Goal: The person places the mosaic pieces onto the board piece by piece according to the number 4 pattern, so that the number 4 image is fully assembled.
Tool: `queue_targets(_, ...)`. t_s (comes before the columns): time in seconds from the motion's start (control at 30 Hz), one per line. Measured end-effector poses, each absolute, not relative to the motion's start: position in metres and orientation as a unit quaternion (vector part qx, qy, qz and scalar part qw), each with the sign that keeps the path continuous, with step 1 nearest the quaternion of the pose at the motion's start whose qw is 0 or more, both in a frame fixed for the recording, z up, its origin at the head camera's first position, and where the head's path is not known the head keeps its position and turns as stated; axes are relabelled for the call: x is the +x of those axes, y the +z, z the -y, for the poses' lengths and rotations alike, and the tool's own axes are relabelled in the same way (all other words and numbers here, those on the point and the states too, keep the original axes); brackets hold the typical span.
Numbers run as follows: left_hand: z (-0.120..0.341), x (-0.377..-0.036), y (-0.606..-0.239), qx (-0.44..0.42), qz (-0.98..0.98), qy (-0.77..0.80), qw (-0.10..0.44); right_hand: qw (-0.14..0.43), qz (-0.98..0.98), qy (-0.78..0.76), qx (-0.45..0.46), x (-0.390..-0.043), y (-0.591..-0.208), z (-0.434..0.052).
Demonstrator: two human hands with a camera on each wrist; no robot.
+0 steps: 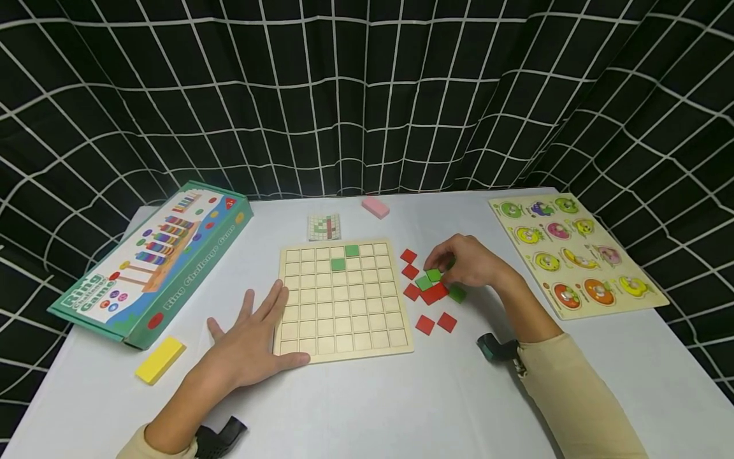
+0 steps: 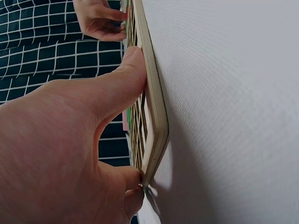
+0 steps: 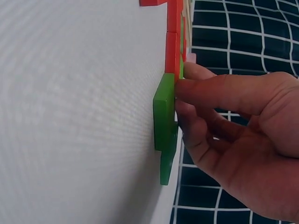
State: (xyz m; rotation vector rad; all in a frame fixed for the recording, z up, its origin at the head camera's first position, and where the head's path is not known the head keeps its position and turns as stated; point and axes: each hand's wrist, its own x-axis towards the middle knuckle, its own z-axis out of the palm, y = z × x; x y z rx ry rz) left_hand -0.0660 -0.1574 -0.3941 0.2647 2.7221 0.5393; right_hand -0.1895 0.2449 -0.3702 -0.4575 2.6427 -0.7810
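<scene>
A light wooden board (image 1: 344, 299) with a grid of square recesses lies on the table. Two green tiles (image 1: 352, 250) sit in its upper rows. My left hand (image 1: 249, 344) is spread at the board's lower left corner, its thumb on the front edge and fingers along the left side. To the right of the board, my right hand (image 1: 470, 261) reaches down over a loose pile of green tiles (image 3: 163, 112) and red tiles (image 1: 430, 294). Its fingers are bent, fingertips right at the pile; I cannot tell whether they pinch a tile.
A small pattern card (image 1: 323, 227) and a pink block (image 1: 375, 206) lie behind the board. At left are a ring game box (image 1: 166, 255) and a yellow block (image 1: 160, 360). A fruit puzzle board (image 1: 573, 255) lies at right. Several red tiles (image 1: 425, 324) are scattered around the pile.
</scene>
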Motion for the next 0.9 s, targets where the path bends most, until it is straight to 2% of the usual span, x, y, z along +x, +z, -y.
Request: queue_targets(0.9,0.158,-0.0662,-0.3951,0.094,-0.962,0.187,0.176,0.156,-0.928,-0.326,-0.096,-0.1868,-0.3701,-0.2372)
